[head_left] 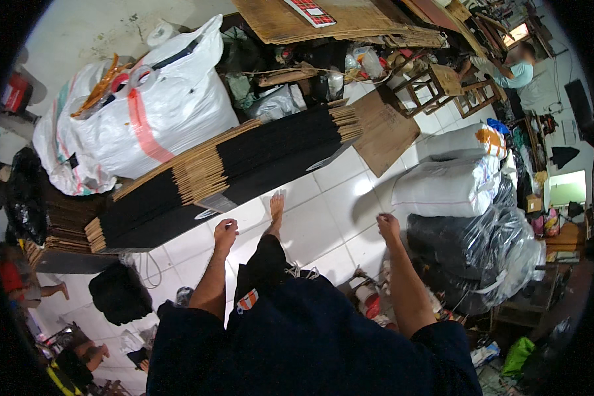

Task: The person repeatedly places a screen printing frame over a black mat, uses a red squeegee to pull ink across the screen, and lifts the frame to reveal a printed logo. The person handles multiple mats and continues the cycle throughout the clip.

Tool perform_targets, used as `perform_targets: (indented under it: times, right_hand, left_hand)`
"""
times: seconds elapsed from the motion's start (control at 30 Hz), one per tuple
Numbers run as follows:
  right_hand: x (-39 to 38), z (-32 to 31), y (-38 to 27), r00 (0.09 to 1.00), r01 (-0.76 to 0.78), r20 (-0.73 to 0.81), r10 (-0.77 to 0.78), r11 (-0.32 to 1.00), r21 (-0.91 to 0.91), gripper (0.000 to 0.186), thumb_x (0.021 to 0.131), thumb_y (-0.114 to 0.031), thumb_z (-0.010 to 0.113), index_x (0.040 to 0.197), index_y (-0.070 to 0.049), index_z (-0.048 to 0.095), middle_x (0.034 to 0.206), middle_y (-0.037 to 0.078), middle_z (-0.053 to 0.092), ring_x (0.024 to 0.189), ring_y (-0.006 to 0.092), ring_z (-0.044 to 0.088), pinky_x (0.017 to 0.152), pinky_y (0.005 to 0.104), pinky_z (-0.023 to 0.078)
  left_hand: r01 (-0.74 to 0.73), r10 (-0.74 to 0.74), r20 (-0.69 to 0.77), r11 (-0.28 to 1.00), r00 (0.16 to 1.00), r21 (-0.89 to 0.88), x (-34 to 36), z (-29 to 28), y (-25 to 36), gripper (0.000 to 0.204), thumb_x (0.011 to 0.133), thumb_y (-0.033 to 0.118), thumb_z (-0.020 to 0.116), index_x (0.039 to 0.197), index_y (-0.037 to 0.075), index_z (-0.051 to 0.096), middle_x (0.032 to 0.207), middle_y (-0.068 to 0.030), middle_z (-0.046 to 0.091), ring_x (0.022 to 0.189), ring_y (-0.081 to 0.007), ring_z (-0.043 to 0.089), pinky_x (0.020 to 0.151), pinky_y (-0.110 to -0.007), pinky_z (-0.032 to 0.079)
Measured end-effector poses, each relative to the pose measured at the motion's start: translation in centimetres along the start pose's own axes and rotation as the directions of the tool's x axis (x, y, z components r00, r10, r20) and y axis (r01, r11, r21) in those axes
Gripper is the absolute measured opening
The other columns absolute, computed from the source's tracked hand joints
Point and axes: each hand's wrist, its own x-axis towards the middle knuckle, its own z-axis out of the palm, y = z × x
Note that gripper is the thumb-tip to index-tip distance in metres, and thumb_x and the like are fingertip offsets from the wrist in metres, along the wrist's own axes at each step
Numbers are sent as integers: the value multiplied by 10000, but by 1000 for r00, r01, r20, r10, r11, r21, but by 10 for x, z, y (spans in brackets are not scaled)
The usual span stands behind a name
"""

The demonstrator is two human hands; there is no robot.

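Observation:
My left hand (226,232), loosely curled with nothing seen in it, hangs in the air over the white tiled floor. Nearest to it is a long stack of folded flat cardboard (198,173) with black faces and brown edges, and the hand looks apart from it. On the other side my right hand (388,228) is also in the air, its fingers curled in and nothing visible in them. Close to that hand lie a white woven sack (445,187) and a dark bundle wrapped in clear plastic (468,247). One bare foot (276,208) is set forward between my hands.
A big white sack (158,112) with tape rolls on top stands behind the cardboard. Ahead are a brown board (379,132) and wooden stools (435,86). A person (518,74) is at the far right; others are at the lower left, near a black bundle (119,294).

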Motion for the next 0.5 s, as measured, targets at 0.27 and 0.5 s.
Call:
perform_targets:
  times: [0.27, 0.5]
  right_hand:
    - [97, 42, -154, 866, 477, 310, -393, 835, -274, 826, 747, -345, 891, 1407, -19, 516, 1168, 225, 670, 1117, 358, 643, 946, 448, 542]
    - [235, 55, -221, 717, 697, 530, -453, 489, -525, 1240, 616, -355, 944, 1610, -78, 256, 1594, 268, 295, 1475, 452, 297, 1192, 528, 343]
  left_hand:
    - [386, -387, 60, 922, 920, 24, 35, 76, -11, 395, 932, 345, 718, 1179, 40, 671, 891, -88, 738, 664, -183, 710, 505, -313, 534]
    - [87, -57, -184, 984, 981, 158, 78, 109, 84, 386, 953, 322, 726, 1192, 26, 663, 888, -119, 731, 729, -219, 704, 631, -352, 551]
